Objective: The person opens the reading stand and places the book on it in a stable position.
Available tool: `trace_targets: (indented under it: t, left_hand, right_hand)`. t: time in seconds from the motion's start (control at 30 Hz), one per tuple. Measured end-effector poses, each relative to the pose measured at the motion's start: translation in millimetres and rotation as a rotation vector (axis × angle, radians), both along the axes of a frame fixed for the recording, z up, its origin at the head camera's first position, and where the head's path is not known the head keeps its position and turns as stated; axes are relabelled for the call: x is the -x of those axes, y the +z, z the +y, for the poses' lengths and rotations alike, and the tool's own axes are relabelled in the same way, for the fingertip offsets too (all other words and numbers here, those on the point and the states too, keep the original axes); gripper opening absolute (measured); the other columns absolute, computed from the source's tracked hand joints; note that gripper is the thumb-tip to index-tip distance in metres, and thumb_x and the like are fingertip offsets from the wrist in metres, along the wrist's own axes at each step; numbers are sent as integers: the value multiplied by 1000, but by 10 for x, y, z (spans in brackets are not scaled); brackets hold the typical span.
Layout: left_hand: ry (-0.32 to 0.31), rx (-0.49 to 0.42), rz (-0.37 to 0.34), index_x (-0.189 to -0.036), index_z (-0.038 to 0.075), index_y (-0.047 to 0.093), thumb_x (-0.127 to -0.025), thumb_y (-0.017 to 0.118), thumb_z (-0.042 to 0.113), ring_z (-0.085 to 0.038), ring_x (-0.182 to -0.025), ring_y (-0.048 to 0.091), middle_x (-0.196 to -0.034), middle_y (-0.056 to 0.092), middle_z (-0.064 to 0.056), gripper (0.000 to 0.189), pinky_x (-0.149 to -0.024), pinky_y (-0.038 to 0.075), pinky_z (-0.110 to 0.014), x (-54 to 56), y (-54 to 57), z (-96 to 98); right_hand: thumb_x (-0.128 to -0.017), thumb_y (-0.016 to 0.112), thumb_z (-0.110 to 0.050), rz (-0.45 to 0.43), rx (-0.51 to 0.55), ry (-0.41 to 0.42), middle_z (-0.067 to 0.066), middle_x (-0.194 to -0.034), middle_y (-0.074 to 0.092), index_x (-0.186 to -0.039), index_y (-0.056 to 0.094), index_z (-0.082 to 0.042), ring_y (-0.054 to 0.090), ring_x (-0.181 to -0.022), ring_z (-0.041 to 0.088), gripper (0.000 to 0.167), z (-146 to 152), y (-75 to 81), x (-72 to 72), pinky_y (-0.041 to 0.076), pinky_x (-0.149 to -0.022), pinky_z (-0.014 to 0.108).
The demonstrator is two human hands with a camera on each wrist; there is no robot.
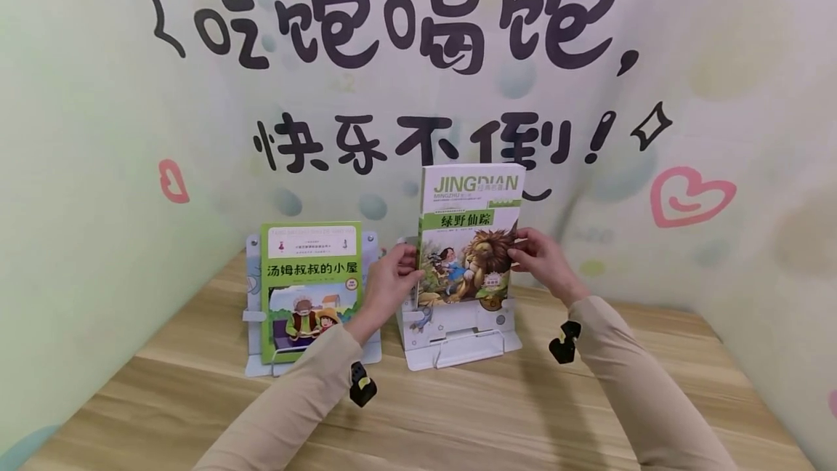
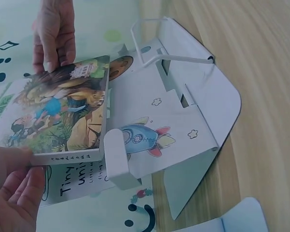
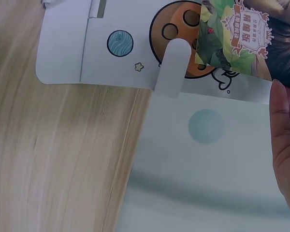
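Both hands hold a paperback book [image 1: 467,253] with a lion and a girl on its cover. My left hand [image 1: 391,283] grips the spine edge, thumb on the front and fingers curled, as the left wrist view also shows. At the opposite edge, my right hand [image 1: 546,262] pinches the book near the lion's mane. The book is upright in front of a white book stand [image 2: 154,104] printed with a rocket and stars. Its bottom edge is above the stand's wire page holder [image 1: 471,349]. A white side clip [image 2: 117,157] stands beside the book's lower corner.
Left of my left hand, a green-covered book [image 1: 312,275] leans on a second stand [image 1: 253,344], partly behind my left sleeve. Both stands are on a wood-grain table [image 1: 451,413]. Behind them hangs a pale backdrop [image 1: 588,187] with large black lettering and pink hearts.
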State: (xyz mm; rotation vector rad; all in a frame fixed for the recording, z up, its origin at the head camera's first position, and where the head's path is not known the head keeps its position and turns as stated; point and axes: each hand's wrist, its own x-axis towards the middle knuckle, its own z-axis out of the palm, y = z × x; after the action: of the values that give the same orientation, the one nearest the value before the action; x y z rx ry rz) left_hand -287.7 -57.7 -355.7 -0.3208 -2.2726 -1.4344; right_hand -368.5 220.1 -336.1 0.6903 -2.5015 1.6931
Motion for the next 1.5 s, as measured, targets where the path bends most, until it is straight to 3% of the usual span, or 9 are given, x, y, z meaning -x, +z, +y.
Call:
trace_targets:
  t: [0.27, 0.53, 0.67, 0.9, 1.03, 1.2, 1.4, 1.5]
  left_hand:
    - [-12, 34, -47, -108, 3, 62, -80, 71, 3, -23, -87, 66, -97, 68, -12, 29, -77, 55, -31, 1, -46, -3]
    - [-4, 99, -23, -101, 2, 63, -76, 75, 3, -20, -78, 66, -89, 68, -11, 28, -70, 55, -25, -21, -192, -13]
    - [18, 163, -16, -100, 4, 64, -76, 76, 9, -19, -77, 67, -89, 70, -9, 27, -69, 55, -26, -45, -239, -22]
    - [119, 398, 27, -89, 10, 68, -76, 77, 24, -12, -68, 65, -81, 72, -3, 21, -56, 49, -20, -87, -293, -30]
    - [157, 498, 69, -80, 13, 67, -75, 77, 30, -6, -56, 58, -73, 70, 0, 20, -45, 39, -16, -108, -322, -26]
    - [177, 555, 66, -72, 16, 64, -72, 79, 34, -4, -49, 44, -62, 61, 6, 23, -41, 31, -16, -129, -345, -24]
    - [193, 593, 51, -68, 18, 60, -74, 78, 36, -9, -56, 43, -62, 55, 8, 26, -48, 32, -19, -132, -352, -24]
    - [190, 588, 59, -66, 18, 59, -77, 76, 35, -9, -54, 42, -60, 54, 7, 26, -46, 32, -19, -130, -355, -27]
  right_hand:
    - [-91, 52, 6, -32, -22, -10, 34, -104, 58, -117, 45, 13, 62, -79, 7, 28, 15, -88, 1, 57, -76, 41]
    - [-90, 53, 7, -9, -55, -13, 35, -103, 59, -116, 47, 13, 65, -81, 18, 28, 20, -191, -39, 56, -75, 46]
    - [-90, 54, 7, 35, -94, -31, 34, -98, 61, -114, 50, 14, 65, -80, 25, 25, 15, -262, -62, 57, -70, 42]
    - [-87, 58, 6, 147, -208, -88, 25, -86, 64, -103, 58, 14, 60, -69, 11, 17, 5, -374, -112, 56, -63, 27]
    - [-87, 60, 4, 196, -274, -133, 19, -81, 66, -98, 62, 9, 59, -67, 11, 12, 3, -403, -127, 50, -58, 20]
    - [-86, 62, 3, 236, -319, -155, 16, -80, 67, -93, 65, 6, 62, -70, 19, 8, -5, -418, -149, 48, -59, 19]
    - [-84, 65, 1, 318, -367, -197, 15, -81, 69, -92, 66, 5, 64, -73, 23, 8, -30, -442, -170, 50, -63, 27]
    - [-84, 66, 0, 315, -367, -222, 15, -81, 68, -91, 66, 5, 63, -72, 23, 8, -52, -458, -173, 49, -63, 27]
